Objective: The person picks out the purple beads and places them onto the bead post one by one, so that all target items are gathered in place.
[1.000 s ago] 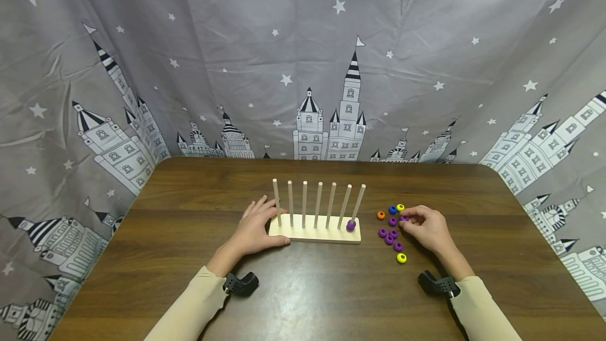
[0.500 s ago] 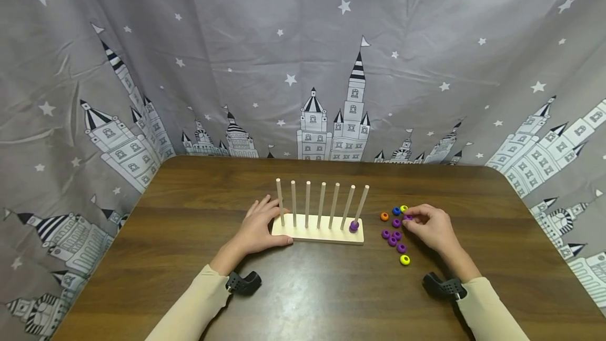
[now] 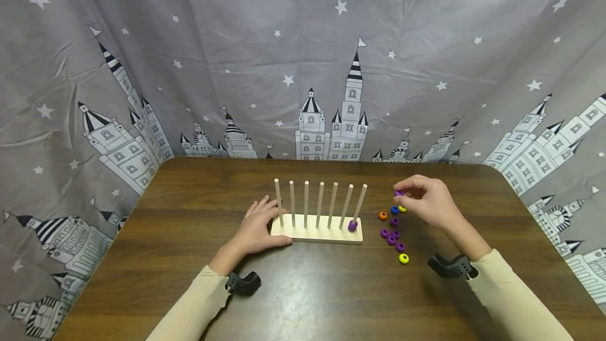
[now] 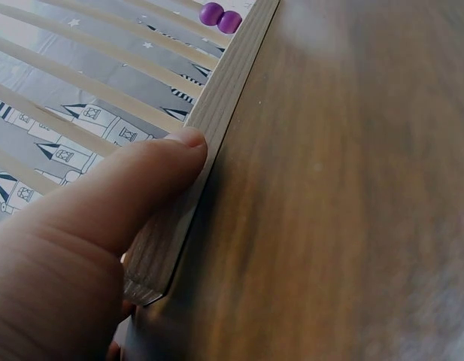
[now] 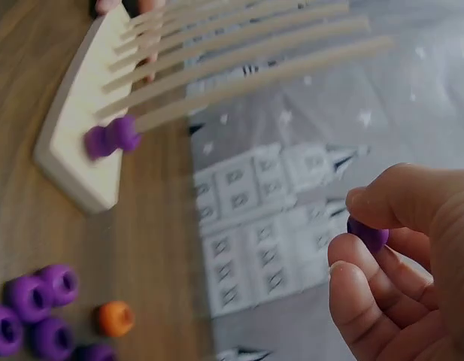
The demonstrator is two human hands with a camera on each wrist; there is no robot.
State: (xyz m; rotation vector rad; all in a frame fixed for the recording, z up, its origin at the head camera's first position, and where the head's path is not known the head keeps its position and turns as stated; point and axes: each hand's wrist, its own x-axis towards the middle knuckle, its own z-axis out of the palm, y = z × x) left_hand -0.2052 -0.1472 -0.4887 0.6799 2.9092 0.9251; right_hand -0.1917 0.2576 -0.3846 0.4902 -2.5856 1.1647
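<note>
A pale wooden peg board (image 3: pixel 317 233) with several upright pegs lies on the table. Two purple beads (image 5: pixel 111 138) are stacked on its rightmost peg. My left hand (image 3: pixel 258 229) holds the board's left end, thumb along the front edge and fingers behind; in the left wrist view the thumb (image 4: pixel 160 177) presses the wood. Raised above the table to the right of the board, my right hand (image 3: pixel 430 200) pinches a purple bead (image 5: pixel 368 233) between thumb and fingers. Below it lie loose purple beads (image 3: pixel 391 240), an orange bead (image 3: pixel 383 216) and a blue bead (image 3: pixel 395 210).
One yellow bead (image 3: pixel 403 259) lies nearest the front of the bead group; another yellow bead (image 3: pixel 402 209) is partly hidden by the right hand. The brown wooden table (image 3: pixel 208 188) ends at a grey curtain (image 3: pixel 265 109) printed with castles.
My right hand has lifted a purple bead off the table and moved it up and slightly left. The left hand stays on the board. The head view has shifted slightly.
</note>
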